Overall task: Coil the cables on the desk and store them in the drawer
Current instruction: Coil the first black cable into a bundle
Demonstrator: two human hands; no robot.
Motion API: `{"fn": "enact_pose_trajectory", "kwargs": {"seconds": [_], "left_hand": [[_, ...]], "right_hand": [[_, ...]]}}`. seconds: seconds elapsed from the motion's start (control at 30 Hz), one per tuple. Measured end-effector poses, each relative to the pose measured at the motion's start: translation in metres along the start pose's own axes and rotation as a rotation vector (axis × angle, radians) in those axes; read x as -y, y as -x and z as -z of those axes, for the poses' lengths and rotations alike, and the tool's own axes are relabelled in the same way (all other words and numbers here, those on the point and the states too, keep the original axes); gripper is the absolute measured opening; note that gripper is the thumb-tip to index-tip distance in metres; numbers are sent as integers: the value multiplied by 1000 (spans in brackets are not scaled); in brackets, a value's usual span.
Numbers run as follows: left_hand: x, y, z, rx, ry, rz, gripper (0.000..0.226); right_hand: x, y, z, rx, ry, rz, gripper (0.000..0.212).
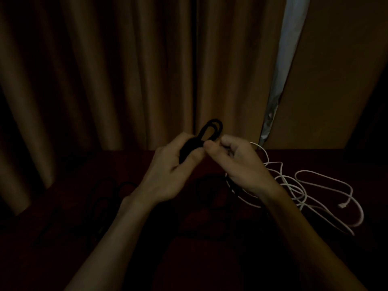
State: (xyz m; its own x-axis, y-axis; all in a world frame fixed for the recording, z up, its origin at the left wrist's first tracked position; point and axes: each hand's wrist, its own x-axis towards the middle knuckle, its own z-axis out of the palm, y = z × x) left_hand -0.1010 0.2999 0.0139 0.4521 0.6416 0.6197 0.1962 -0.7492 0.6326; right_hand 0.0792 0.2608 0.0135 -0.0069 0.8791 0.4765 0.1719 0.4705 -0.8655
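Note:
A black cable (pixel 212 129) is bunched into a small coil that I hold above the dark desk (pixel 189 259). My left hand (pixel 168 171) grips the coil's lower part, fingers curled round it. My right hand (pixel 241 162) pinches the coil's right side between thumb and fingers. A loop of the coil sticks up above both hands. A loose white cable (pixel 327 196) sprawls on the desk to the right, partly behind my right wrist. Another black cable (pixel 105 192) lies dimly on the desk at the left. No drawer is in view.
Brown curtains (pixel 126 70) hang right behind the desk's far edge. A pale strip (pixel 287 59) shows between the curtain and a brown panel at the right. The scene is very dark and the near desk is hard to read.

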Motion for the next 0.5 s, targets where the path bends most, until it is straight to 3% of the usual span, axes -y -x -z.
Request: {"fn": "enact_pose_trajectory", "kwargs": {"seconds": [0.13, 0.27, 0.33, 0.5], "left_hand": [[-3, -1, 5, -13, 336, 131, 18], [-5, -2, 1, 72, 653, 211, 25], [-7, -2, -3, 148, 758, 238, 30], [-12, -2, -11, 244, 824, 339, 42]], "right_hand": [[-1, 3, 6, 116, -109, -50, 32], [-5, 0, 3, 128, -317, -104, 49], [-7, 0, 6, 179, -348, -84, 54], [-2, 4, 10, 274, -400, -64, 36]]}}
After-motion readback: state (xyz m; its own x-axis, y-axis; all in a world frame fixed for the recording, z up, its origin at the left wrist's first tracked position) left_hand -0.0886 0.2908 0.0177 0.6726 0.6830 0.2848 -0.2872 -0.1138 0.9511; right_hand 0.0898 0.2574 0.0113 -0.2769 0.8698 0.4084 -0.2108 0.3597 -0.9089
